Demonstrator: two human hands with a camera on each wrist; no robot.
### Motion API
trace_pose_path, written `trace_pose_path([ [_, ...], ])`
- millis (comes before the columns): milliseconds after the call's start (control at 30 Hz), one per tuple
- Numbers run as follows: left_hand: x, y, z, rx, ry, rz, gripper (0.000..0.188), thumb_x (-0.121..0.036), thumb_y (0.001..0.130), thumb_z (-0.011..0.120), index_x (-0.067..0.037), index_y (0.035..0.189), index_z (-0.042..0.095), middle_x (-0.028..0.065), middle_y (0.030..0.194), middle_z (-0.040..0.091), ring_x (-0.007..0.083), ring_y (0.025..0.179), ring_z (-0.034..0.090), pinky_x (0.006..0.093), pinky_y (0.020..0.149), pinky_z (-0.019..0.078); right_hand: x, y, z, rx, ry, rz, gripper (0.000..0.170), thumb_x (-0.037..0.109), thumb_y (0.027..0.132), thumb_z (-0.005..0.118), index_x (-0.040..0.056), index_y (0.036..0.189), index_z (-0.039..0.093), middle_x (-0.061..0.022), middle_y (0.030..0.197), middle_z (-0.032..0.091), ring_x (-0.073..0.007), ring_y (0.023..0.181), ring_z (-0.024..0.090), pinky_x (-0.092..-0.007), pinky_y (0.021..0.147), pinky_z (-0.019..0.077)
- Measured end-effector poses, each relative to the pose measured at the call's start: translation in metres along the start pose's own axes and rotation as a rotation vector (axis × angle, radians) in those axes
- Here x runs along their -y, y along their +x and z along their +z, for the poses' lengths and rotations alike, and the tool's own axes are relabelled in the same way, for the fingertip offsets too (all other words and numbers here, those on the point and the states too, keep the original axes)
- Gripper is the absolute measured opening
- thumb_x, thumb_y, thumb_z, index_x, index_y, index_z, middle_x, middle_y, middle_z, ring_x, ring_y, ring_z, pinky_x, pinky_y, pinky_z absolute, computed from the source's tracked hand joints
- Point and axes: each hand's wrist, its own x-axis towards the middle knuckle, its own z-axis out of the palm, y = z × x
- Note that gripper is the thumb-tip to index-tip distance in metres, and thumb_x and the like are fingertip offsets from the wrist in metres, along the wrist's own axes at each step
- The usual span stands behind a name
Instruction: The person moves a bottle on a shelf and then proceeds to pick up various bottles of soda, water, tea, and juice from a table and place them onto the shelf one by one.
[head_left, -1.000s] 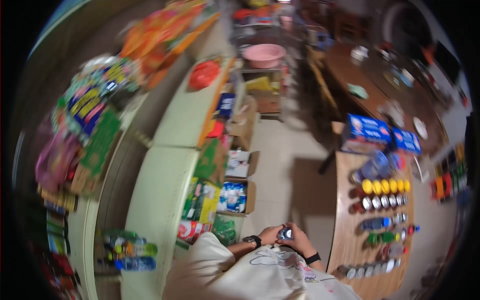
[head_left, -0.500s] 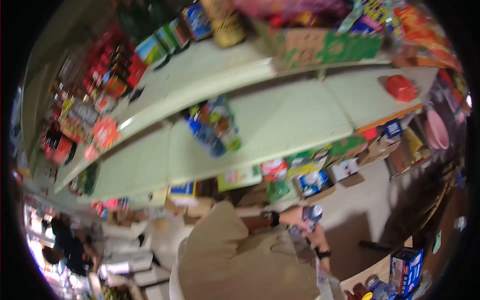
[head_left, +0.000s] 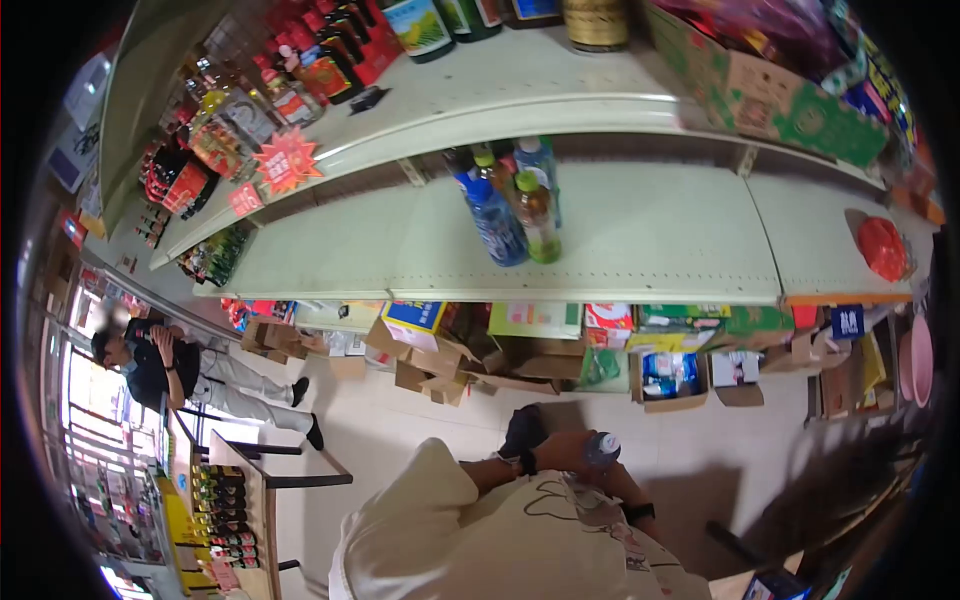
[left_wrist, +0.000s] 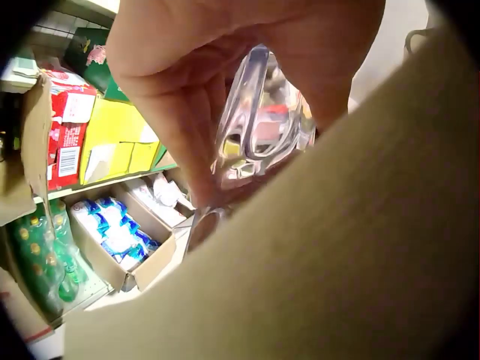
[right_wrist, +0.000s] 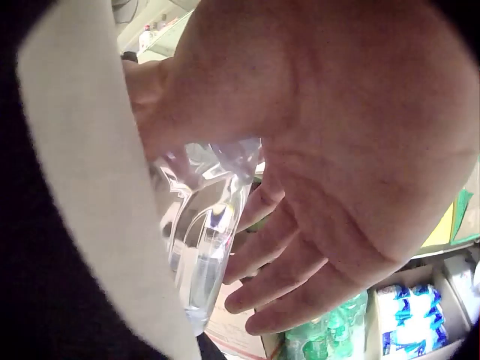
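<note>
In the head view my left hand (head_left: 562,452) is in front of my body at a bottle with a round pale cap (head_left: 603,447). The left wrist view shows its fingers (left_wrist: 176,131) curled round the clear, ridged plastic of the bottle (left_wrist: 262,124). My right hand (head_left: 625,487) is at the bottle's other side. Seen from the right wrist, that hand (right_wrist: 315,150) has its palm showing and fingers spread and nearly straight, beside the clear bottle (right_wrist: 202,232), with the thumb across its upper part. Part of the bottle is hidden by the hands and a sleeve.
Several drink bottles (head_left: 497,228) stand on the middle shelf (head_left: 650,240), with a red bundle (head_left: 883,249) at its right. Glass bottles and a green-brown carton (head_left: 790,105) fill the upper shelf. Open boxes (head_left: 672,403) line the floor. A person (head_left: 150,360) stands at left near a bottle table.
The head view has swung left, from the wooden table and aisle to the shelves, bringing the person into view. The bottle stays between my hands, its cap now turned upward.
</note>
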Motion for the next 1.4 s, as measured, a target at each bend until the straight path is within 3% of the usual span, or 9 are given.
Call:
trace_pose_path([
  [200,0.025,-0.024,-0.056,-0.031,-0.022,-0.147,0.074,-0.057,0.065,0.077,-0.009,0.117,0.057,0.0179,0.099,0.067,0.0371,0.093,0.065,0.0419,0.081,0.0513,0.081,0.052,-0.015,0.03,0.33,0.346,0.063,0.028,0.074,0.082,0.0068,0.127,0.055,-0.012,0.114,0.066,-0.0246,0.102,0.064,-0.0379,0.086,0.0523],
  [233,0.019,-0.032,-0.076,-0.165,-0.056,-0.008,0.071,-0.059,0.065,0.077,-0.007,0.111,0.059,0.0168,0.096,0.068,0.0355,0.089,0.065,0.0409,0.079,0.0517,0.076,0.071,-0.012,0.05,0.246,0.243,0.067,0.025,0.07,0.085,0.0071,0.127,0.055,-0.0109,0.114,0.066,-0.0225,0.102,0.064,-0.037,0.085,0.0527],
  [400,0.014,-0.065,-0.167,-0.251,-0.173,-0.215,0.06,-0.043,0.065,0.085,-0.006,0.109,0.065,0.01,0.097,0.071,0.0189,0.084,0.067,0.032,0.079,0.0518,0.133,0.139,-0.007,0.15,0.137,0.056,0.077,0.022,0.07,0.086,0.0054,0.133,0.046,-0.0113,0.115,0.065,-0.0217,0.103,0.063,-0.0354,0.088,0.051],
  [533,0.054,-0.081,-0.213,-0.579,-0.327,0.096,0.054,-0.033,0.066,0.086,-0.005,0.108,0.066,0.0093,0.094,0.071,0.0184,0.083,0.068,0.0305,0.08,0.0523,0.187,0.19,0.011,-0.043,0.284,-0.087,0.074,0.019,0.075,0.082,0.0047,0.135,0.041,-0.0124,0.124,0.059,-0.0197,0.111,0.059,-0.0333,0.095,0.0465],
  [667,0.06,-0.091,-0.286,-0.799,-0.099,0.075,0.074,-0.043,0.06,0.086,-0.003,0.117,0.059,0.0149,0.097,0.07,0.0279,0.088,0.07,0.0358,0.079,0.0534,0.233,0.247,0.027,-0.266,0.319,-0.205,0.064,0.017,0.082,0.076,0.0031,0.133,0.041,-0.0123,0.118,0.059,-0.0195,0.105,0.061,-0.0326,0.084,0.0529],
  [967,0.106,-0.014,-0.426,-0.987,-0.027,0.253,0.063,-0.029,0.058,0.089,0.001,0.107,0.062,0.0174,0.098,0.069,0.0311,0.09,0.068,0.037,0.08,0.053,0.252,0.337,0.034,-0.359,0.07,-0.317,0.062,0.022,0.085,0.07,0.0026,0.136,0.041,-0.0182,0.127,0.052,-0.0266,0.112,0.056,-0.0333,0.086,0.0504],
  [1233,0.113,0.042,-0.455,-0.913,0.011,0.192,0.053,-0.025,0.062,0.087,0.001,0.102,0.063,0.0122,0.092,0.071,0.0222,0.084,0.07,0.033,0.078,0.0528,0.224,0.345,0.032,-0.471,0.023,-0.318,0.056,0.022,0.084,0.07,0.0029,0.131,0.047,-0.0182,0.126,0.054,-0.0284,0.108,0.059,-0.0347,0.09,0.0482],
  [1300,0.124,0.059,-0.457,-0.999,0.06,0.129,0.057,-0.029,0.058,0.088,0.003,0.1,0.063,0.0212,0.097,0.068,0.0345,0.088,0.067,0.0395,0.079,0.0532,0.221,0.339,0.033,-0.419,0.031,-0.214,0.052,0.021,0.084,0.07,0.0033,0.129,0.049,-0.017,0.125,0.054,-0.0281,0.107,0.06,-0.0341,0.089,0.0486],
  [1400,0.119,0.064,-0.459,-0.962,0.047,0.157,0.059,-0.028,0.059,0.088,0.005,0.1,0.061,0.0228,0.098,0.068,0.0351,0.089,0.067,0.0397,0.079,0.0531,0.216,0.337,0.039,-0.467,-0.007,-0.229,0.047,0.02,0.084,0.069,0.0033,0.125,0.052,-0.0157,0.122,0.056,-0.0282,0.102,0.062,-0.0346,0.087,0.0491],
])
